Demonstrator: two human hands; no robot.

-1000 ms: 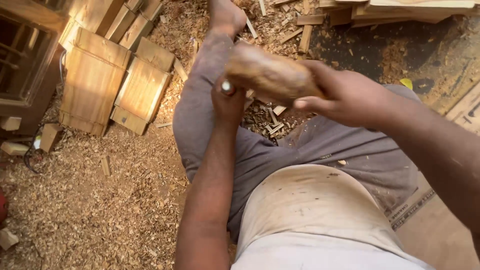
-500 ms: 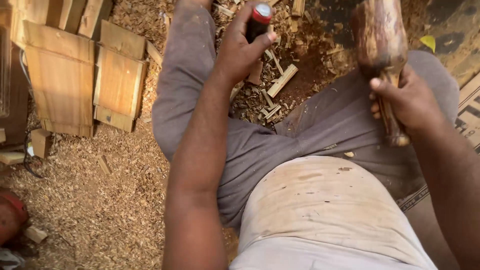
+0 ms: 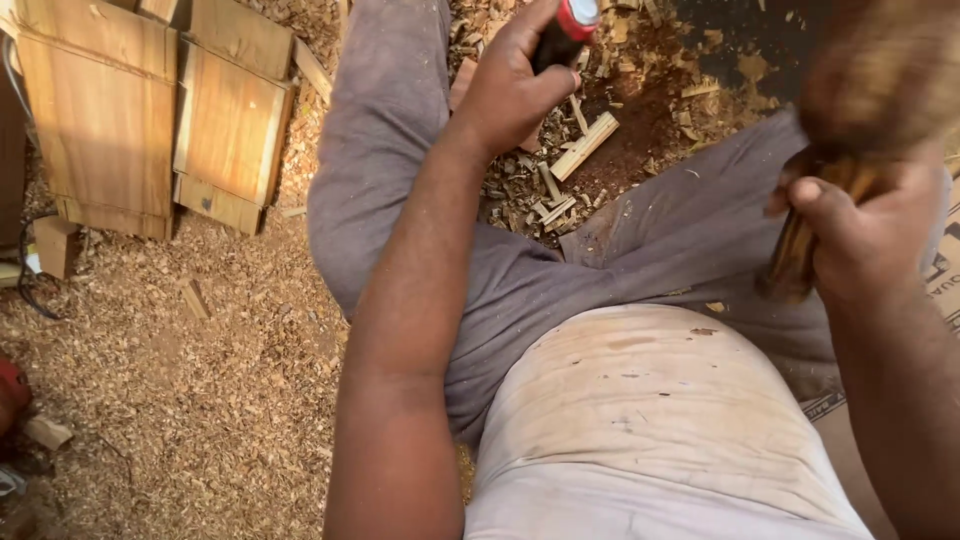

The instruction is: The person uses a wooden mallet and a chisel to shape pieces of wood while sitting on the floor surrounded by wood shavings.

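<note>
My left hand (image 3: 515, 85) grips a chisel (image 3: 565, 30) with a black handle and a red and silver cap, held upright near the top of the view over wood chips between my legs. My right hand (image 3: 865, 230) is closed around the handle of a wooden mallet (image 3: 880, 85), whose blurred brown head is raised at the upper right. I sit on the ground in grey trousers (image 3: 400, 150) and a stained white shirt (image 3: 650, 420). The chisel's blade is hidden behind my hand.
Flat wooden panels (image 3: 150, 110) lie stacked at the upper left. Sawdust and shavings (image 3: 180, 400) cover the floor. Small offcut strips (image 3: 585, 145) lie between my legs. A red object (image 3: 12, 395) shows at the left edge, and a cardboard sheet (image 3: 945, 270) at the right.
The mallet has gone from resting against the chisel's cap to being raised at the right. My left hand with the chisel has shifted right and up in the view.
</note>
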